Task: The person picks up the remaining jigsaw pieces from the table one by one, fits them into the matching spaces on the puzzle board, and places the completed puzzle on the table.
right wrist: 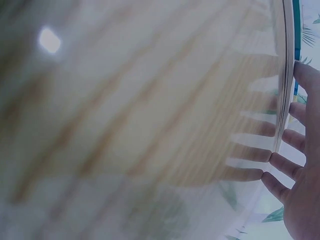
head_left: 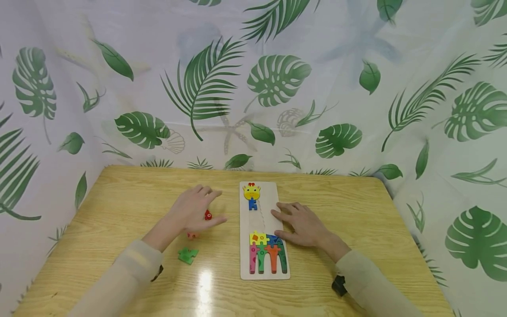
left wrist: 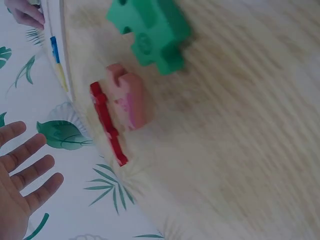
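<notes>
A white giraffe puzzle board lies on the table. At its top sit a yellow giraffe head piece and a blue neck piece; several coloured body and leg pieces fill the bottom. Fingers spread, my left hand hovers left of the board and holds nothing. Close by it are a red puzzle piece, a pink puzzle piece and a green puzzle piece, all loose. My right hand rests its outstretched fingertips along the board's right edge.
The wooden table reaches back to a white curtain printed with green leaves, which also stands at both sides. Dark bands show at both wrists, the right one beside the sleeve.
</notes>
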A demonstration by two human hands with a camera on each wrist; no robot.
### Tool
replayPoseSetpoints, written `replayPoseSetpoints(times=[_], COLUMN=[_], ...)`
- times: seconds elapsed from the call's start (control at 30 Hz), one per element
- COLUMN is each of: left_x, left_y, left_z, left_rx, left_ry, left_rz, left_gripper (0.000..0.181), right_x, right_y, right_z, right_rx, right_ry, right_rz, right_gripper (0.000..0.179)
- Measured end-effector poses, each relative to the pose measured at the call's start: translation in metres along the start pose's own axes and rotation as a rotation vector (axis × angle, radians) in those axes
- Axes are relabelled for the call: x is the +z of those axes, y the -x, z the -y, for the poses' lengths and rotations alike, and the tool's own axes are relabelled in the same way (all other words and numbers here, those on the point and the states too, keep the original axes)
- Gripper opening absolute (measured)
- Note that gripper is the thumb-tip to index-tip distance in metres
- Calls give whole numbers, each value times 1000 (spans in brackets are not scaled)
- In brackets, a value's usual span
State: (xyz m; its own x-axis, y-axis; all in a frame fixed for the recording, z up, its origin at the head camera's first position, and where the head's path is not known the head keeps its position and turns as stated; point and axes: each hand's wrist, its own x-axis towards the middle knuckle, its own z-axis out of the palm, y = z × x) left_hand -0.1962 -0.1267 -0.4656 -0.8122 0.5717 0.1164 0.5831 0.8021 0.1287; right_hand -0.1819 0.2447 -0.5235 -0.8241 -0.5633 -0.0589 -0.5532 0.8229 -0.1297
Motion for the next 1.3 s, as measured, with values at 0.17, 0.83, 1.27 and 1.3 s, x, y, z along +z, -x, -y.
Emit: replayPoseSetpoints(times=[0.17,0.83,1.27,1.3], left_x=[4,17,27,28], left_y=[9,41,60,60], left_z=[4,21,31,32], left_rx=[-18,-25,-108,-111], left_ry=[6,-23,-27,-31], left_rz=[12,-12,29,29], left_gripper=[80,79,78,78], right_x=[1,4,3,3], right_y=[0,-1,0,0], right_z=[0,-3,-2,-2], right_rx=[1,1,1,2], right_ry=[-4,17,17,18], right_rz=[1,-1,-3,-6], right_gripper=[68,69,69,69])
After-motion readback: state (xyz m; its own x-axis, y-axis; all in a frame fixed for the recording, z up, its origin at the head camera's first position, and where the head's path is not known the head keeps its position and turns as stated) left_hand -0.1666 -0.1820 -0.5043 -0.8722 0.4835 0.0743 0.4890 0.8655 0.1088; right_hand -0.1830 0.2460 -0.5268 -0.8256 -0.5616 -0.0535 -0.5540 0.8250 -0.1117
